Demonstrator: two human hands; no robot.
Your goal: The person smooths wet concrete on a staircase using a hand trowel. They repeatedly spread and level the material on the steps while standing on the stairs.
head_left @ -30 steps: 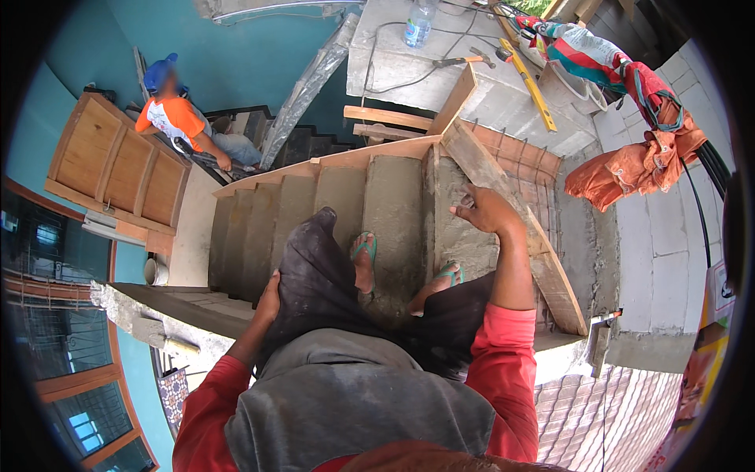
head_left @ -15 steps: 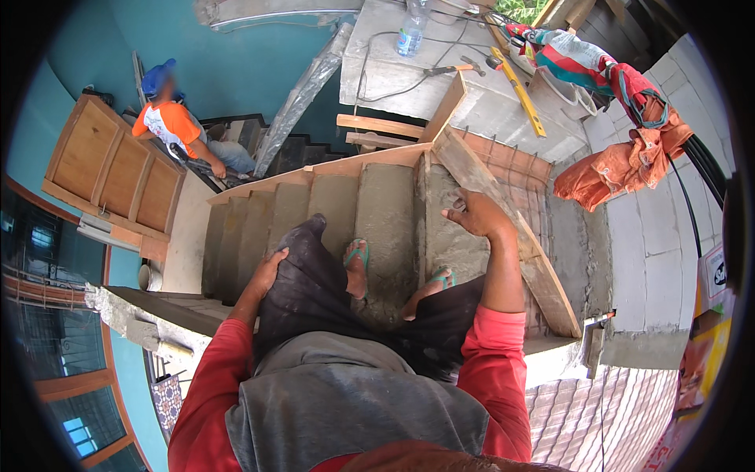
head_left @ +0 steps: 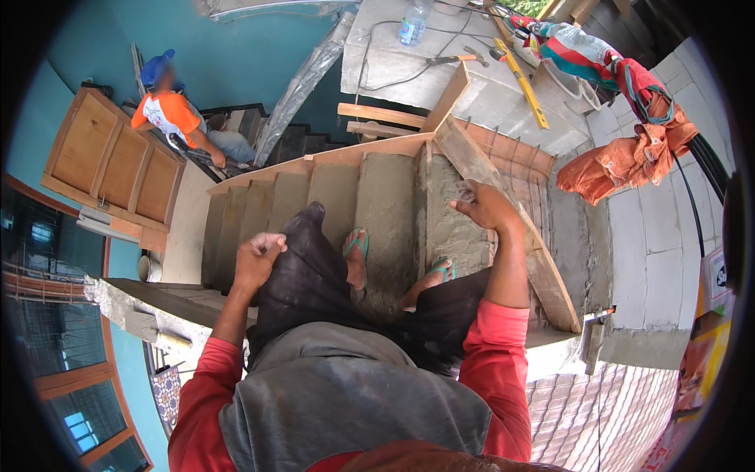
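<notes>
My left hand [head_left: 258,258] is raised just beside my left knee, its dusty fingers curled in and no object visible in them. On the other side, my right hand [head_left: 489,208] is held over a rough concrete step [head_left: 450,181], thumb and fingers apart and nothing seen between them. A long wooden plank [head_left: 523,224] slants past the right hand and wrist. My feet in green flip-flops [head_left: 356,242] rest on the grey concrete stairs [head_left: 385,197]. Dark trousers [head_left: 303,267] cover my bent knees.
A co-worker [head_left: 174,118] in an orange-sleeved shirt sits at the far left beside a wooden panel [head_left: 114,157]. On the concrete ledge lie a hammer [head_left: 456,59], a yellow spirit level [head_left: 521,82] and a water bottle [head_left: 413,23]. A trowel [head_left: 145,326] rests on the left wall.
My left hand has lifted off my left knee and moved slightly left, its fingers now curled. My right hand stays over the step, shifted slightly to the right.
</notes>
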